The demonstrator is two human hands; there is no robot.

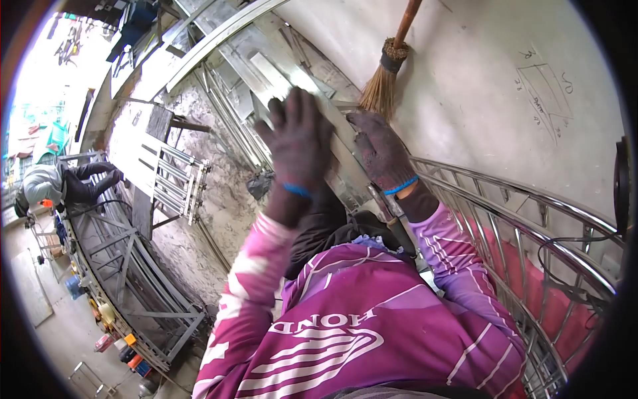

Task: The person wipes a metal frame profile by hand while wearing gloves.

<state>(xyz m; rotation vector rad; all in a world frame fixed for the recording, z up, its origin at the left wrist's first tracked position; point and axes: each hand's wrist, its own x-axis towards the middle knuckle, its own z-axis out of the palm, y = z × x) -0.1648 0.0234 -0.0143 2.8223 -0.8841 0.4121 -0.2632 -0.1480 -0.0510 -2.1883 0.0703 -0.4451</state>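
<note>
My left hand [299,136], in a dark glove with a blue cuff band, is raised in front of me with its fingers apart. Nothing shows in it. My right hand [385,154], gloved the same way, is beside it with bent fingers and a gap at the thumb; I see nothing held there. Just beyond the right hand, the straw broom [382,86] hangs or leans by the pale wall. Behind and between the hands lie long metal bars and sheets [269,76], partly hidden by the gloves.
A shiny metal railing [518,219] runs along the right, with a black cable [565,279] over it. At left are a welded metal rack [179,179] and a long steel frame [126,266] with stock. A person [53,183] bends at far left. Pencil markings [545,96] are on the wall.
</note>
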